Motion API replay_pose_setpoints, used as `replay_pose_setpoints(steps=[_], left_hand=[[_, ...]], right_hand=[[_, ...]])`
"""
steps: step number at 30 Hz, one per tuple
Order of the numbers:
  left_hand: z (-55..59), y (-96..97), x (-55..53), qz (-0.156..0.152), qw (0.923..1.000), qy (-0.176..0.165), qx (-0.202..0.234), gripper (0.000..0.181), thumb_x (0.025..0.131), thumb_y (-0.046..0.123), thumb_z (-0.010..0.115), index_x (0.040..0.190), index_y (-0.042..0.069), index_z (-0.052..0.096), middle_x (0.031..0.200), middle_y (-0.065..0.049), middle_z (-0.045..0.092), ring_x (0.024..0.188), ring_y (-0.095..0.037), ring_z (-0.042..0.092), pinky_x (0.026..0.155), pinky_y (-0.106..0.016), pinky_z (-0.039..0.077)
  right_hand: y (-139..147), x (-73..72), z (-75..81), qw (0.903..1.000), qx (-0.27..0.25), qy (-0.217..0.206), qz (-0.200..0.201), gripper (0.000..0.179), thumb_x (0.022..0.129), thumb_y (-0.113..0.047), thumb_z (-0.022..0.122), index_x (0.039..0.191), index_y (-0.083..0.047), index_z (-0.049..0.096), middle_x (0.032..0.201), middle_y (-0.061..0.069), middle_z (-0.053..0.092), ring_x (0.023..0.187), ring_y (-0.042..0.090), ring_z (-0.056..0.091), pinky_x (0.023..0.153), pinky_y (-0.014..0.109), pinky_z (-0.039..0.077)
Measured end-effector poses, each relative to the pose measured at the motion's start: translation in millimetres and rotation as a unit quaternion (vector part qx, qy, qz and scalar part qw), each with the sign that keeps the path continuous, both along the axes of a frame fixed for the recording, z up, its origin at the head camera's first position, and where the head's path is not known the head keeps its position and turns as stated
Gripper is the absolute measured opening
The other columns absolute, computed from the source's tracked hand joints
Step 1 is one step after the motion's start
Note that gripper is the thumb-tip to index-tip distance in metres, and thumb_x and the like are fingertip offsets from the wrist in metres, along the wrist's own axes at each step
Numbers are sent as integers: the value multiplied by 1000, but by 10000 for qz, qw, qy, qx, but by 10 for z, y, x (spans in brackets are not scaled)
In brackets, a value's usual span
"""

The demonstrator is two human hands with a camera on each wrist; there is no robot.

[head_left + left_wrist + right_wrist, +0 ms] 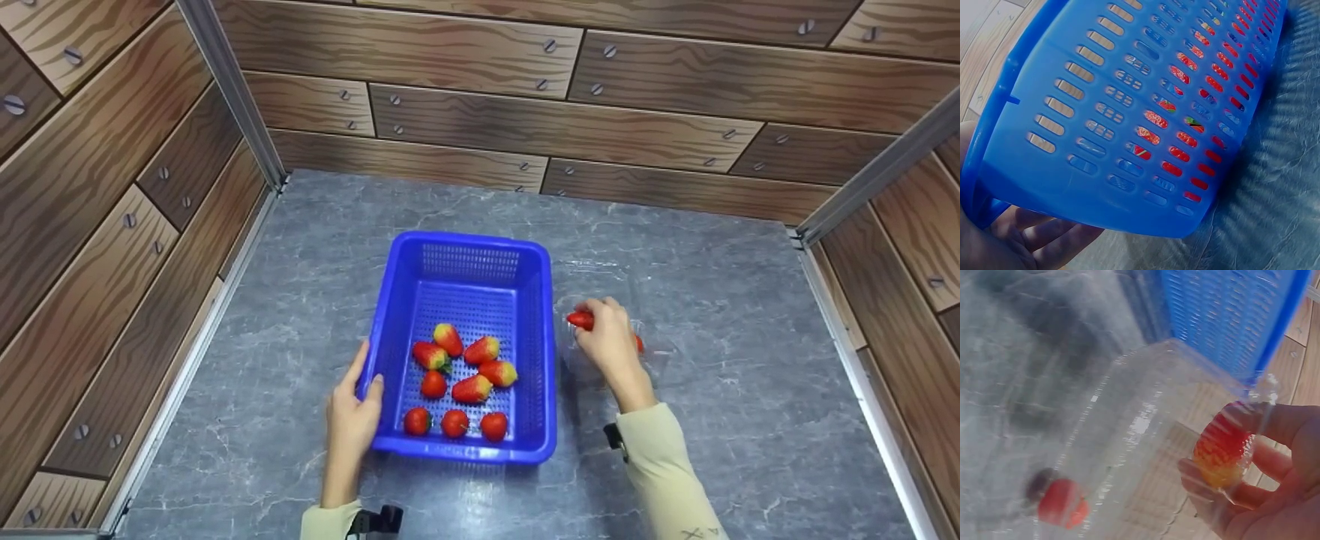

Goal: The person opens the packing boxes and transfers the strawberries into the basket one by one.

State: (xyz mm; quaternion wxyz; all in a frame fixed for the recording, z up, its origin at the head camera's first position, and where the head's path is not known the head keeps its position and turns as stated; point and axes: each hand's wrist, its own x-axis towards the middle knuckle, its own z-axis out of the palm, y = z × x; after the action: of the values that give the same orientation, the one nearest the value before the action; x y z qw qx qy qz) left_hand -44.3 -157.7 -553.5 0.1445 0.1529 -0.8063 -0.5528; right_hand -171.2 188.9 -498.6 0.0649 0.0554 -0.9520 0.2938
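My left hand (352,418) grips the left rim of a blue plastic basket (553,352), thumb on top and fingers below the rim. Inside lie several red and yellow strawberries (471,389) and, near the front wall, a row of three small tomatoes (454,423). To the right of the basket, my right hand (609,343) pinches another strawberry (1221,450) between thumb and fingers. That hand is at a clear plastic box (1129,422), whose transparent wall overlaps the strawberry in the right wrist view. A small tomato (1061,503) lies in the box.
A grey marbled tabletop (750,360) lies under everything. Wood-patterned panels (465,105) stand at the back and on both sides, with metal corner posts (232,82). The basket and clear box stand side by side.
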Motion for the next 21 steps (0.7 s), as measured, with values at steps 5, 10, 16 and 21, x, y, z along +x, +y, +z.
replay_pose_setpoints(steps=[5,10,16,21], left_hand=[[1,2,2,-7,10000,-55,70,55,92,2,62,145,14,53,141,-17,54,127,-34,53,106,-51,41],[0,4,1,-26,9999,-46,125,55,92,2,62,145,14,53,142,-17,54,128,-33,52,107,-50,40],[1,4,-15,-86,9998,-43,190,55,93,1,61,146,14,52,144,-16,52,131,-34,50,109,-49,38],[-5,-2,-10,-82,9998,-91,182,56,93,0,60,146,13,51,143,-17,52,128,-35,52,106,-51,42]], right_hand=[[-55,-44,95,9996,-46,246,147,32,71,3,68,103,2,72,103,24,65,100,47,59,86,55,48],[-136,-73,188,9995,-21,235,214,34,71,1,69,105,0,73,100,22,64,99,46,60,85,55,48],[-260,-100,281,9991,-56,298,299,31,73,0,70,104,-1,73,101,21,64,98,44,59,86,55,47],[-413,-136,359,9990,-76,173,410,33,74,0,71,108,-2,72,104,20,64,101,42,59,89,54,47]])
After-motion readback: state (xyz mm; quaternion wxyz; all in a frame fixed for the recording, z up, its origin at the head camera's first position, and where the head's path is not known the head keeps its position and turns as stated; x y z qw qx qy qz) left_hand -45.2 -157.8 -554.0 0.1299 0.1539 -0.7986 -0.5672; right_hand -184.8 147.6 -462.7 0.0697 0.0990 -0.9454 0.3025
